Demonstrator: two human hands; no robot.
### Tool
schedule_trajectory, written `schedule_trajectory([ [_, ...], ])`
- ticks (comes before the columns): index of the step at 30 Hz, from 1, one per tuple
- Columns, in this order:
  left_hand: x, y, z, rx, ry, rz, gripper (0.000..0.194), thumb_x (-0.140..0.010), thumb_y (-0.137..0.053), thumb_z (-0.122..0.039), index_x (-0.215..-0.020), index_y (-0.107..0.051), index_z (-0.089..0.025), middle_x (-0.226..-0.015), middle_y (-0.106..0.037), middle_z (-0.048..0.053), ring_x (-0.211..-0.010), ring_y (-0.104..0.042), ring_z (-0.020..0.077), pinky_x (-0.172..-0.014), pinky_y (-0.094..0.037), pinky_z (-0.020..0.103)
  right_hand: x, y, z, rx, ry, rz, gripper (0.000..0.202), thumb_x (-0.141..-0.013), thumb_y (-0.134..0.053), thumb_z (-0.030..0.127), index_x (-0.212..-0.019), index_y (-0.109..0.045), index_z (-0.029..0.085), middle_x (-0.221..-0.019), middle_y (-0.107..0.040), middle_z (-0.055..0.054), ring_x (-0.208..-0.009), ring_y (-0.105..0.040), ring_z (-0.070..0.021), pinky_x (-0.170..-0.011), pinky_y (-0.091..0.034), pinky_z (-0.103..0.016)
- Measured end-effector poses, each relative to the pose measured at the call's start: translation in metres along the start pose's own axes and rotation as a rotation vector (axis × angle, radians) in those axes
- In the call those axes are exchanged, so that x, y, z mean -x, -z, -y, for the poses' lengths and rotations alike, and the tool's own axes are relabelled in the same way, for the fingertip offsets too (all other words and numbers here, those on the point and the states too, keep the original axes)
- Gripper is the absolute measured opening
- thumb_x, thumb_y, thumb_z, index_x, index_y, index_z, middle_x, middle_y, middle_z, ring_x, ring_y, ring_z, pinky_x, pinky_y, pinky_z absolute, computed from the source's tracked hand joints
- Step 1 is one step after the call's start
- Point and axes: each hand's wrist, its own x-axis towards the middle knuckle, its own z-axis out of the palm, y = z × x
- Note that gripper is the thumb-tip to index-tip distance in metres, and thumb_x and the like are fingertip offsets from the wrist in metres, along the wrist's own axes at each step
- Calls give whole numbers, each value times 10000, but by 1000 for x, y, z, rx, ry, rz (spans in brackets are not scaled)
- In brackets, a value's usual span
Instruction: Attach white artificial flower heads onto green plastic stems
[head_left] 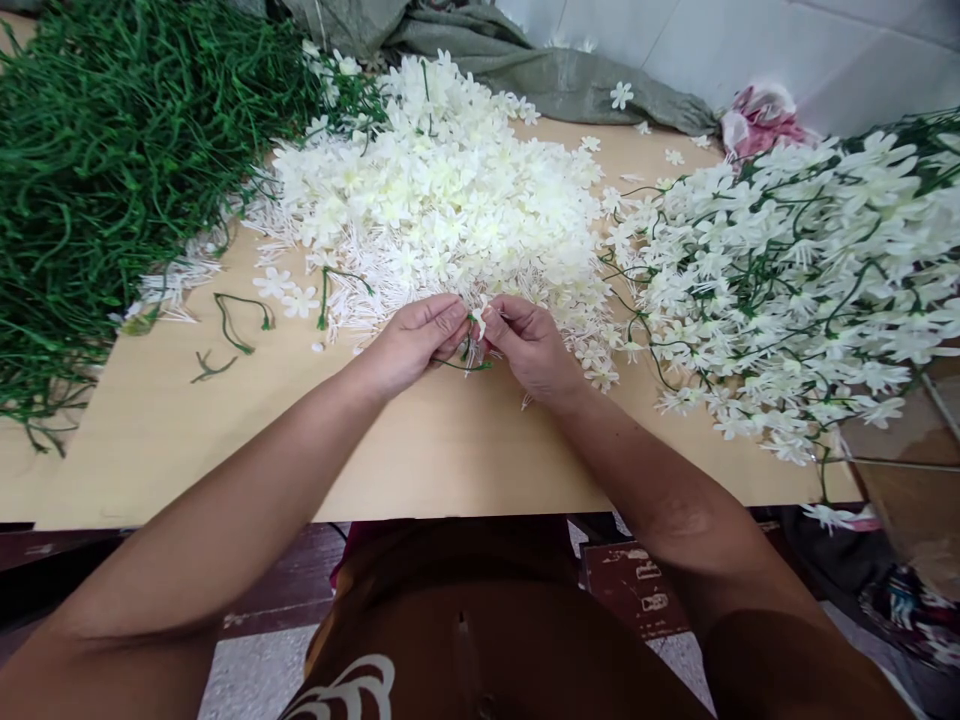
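Near the front middle of the pale table, my left hand [431, 335] pinches a small green stem [478, 364], part of which hangs below the fingers. My right hand [529, 345] meets it from the right, its thumb and fingers closed on a small white flower [478, 318] at the stem's end. Just behind both hands lies a large heap of loose white flowers [450, 190]. A few single green stems [238, 325] and two flat white blossoms [300, 301] rest to the left.
A big pile of green stems [127, 150] covers the table's [187, 430] left side. White flowers on green stems [787, 270] are heaped at the right. Grey-green cloth [555, 85] and a pink and white bundle [763, 122] lie along the back.
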Motion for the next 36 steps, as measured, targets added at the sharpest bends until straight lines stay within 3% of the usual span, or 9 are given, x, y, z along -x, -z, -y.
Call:
schedule_trajectory([
  [4, -1, -2, 2, 11, -32, -24, 604, -634, -768, -644, -588, -393, -174, -497, -326, -80, -448, -246, 21, -439, -155, 187, 2, -3, -2, -17, -8, -41, 480, -756, -676, 628, -645, -521, 187, -560, -513, 63, -529, -456, -49, -562, -413, -208],
  [14, -1, 0, 4, -118, -55, 16, 606, -663, -702, -694, -561, -391, -183, -480, -331, -71, -450, -255, 41, -451, -187, 210, 1, -5, -6, 4, -3, 9, 499, -768, -650, 650, -645, -506, 188, -536, -491, 68, -496, -429, -47, -507, -375, -202],
  [25, -1, 7, 1, -269, -44, 64, 551, -732, -658, -642, -554, -403, -187, -514, -352, -50, -496, -296, 71, -490, -233, 234, 0, 2, -1, 52, -11, 135, 488, -813, -632, 615, -621, -533, 176, -571, -531, 34, -553, -479, -67, -581, -416, -229],
  [36, 4, 2, 2, -411, -115, 47, 454, -831, -578, -519, -570, -402, -192, -514, -313, -56, -503, -291, 84, -508, -288, 234, 0, 3, -3, 130, -55, 167, 533, -785, -618, 674, -631, -503, 177, -549, -439, 44, -533, -403, -69, -517, -318, -233],
])
